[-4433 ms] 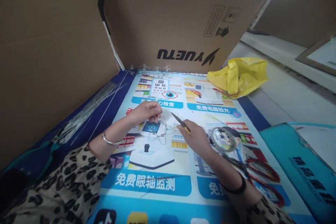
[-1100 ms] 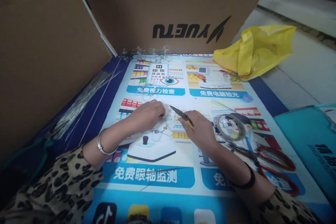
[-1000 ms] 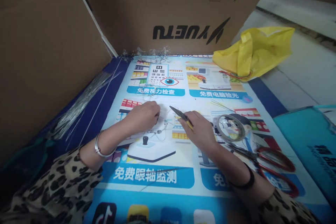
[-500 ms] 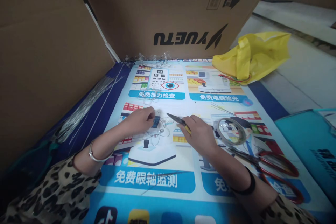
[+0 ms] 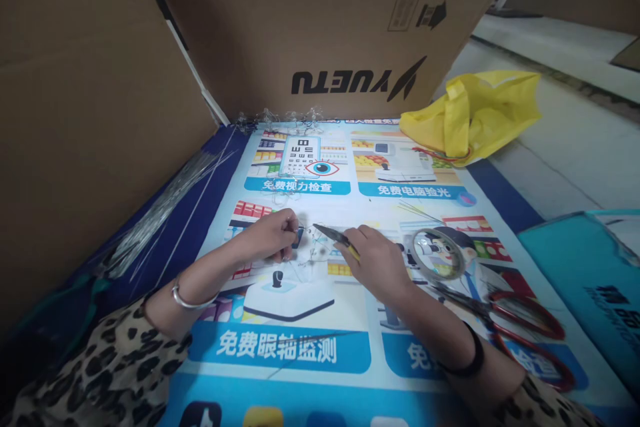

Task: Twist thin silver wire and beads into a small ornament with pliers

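My left hand (image 5: 274, 235) is closed in a pinch on a piece of thin bent wire (image 5: 315, 240), which spreads out to the right of the fingertips. My right hand (image 5: 377, 260) is wrapped round the yellow handles of a pair of pliers (image 5: 333, 235). The dark jaws point left, close to the wire; I cannot tell whether they touch it. Below both hands lies a printed poster sheet (image 5: 345, 307). Beyond the left hand, another bent wire piece (image 5: 285, 195) rests on the sheet.
Right of my right hand lie a roll of clear tape (image 5: 417, 255) and red-handled scissors (image 5: 530, 313). Straight wires (image 5: 170, 213) lie at the left. Several twisted wire pieces (image 5: 285, 120) sit by the cardboard box (image 5: 345, 27). A yellow bag (image 5: 465, 117) is at the back right.
The left hand has turned slightly, its lower fingers now showing, and the wire piece has turned with it. The pliers have shifted a little left and down. The view has tilted slightly.
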Motion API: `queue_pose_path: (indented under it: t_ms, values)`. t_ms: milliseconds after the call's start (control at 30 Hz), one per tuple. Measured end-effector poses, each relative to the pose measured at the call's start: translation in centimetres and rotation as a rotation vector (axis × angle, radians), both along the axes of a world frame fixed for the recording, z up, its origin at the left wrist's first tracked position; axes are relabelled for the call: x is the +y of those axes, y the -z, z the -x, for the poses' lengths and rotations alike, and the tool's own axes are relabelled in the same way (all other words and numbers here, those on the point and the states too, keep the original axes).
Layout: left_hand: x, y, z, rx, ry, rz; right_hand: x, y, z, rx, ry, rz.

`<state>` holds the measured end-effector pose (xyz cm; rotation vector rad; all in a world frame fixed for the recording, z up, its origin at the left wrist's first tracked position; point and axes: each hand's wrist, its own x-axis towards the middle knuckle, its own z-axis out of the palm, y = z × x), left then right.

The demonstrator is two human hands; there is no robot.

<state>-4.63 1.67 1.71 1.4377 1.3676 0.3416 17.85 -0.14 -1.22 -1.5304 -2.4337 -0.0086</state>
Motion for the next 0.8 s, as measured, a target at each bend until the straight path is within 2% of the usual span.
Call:
queue_pose_path:
  t_ms: [267, 400, 800]
  values:
    - [-0.3, -0.5, -0.3, -0.258, 0.054, 0.104, 0.2, -0.1, -0.1, 0.088, 0.018, 0.026]
    - [-0.4, -1.0, -0.4, -0.312, 0.099, 0.129, 0.3, -0.2, -0.1, 0.113, 0.019, 0.040]
    - [-0.6, -0.3, -1.3, -0.348, -0.011, 0.109, 0.1, -0.4, 0.1, 0.103, 0.029, 0.072]
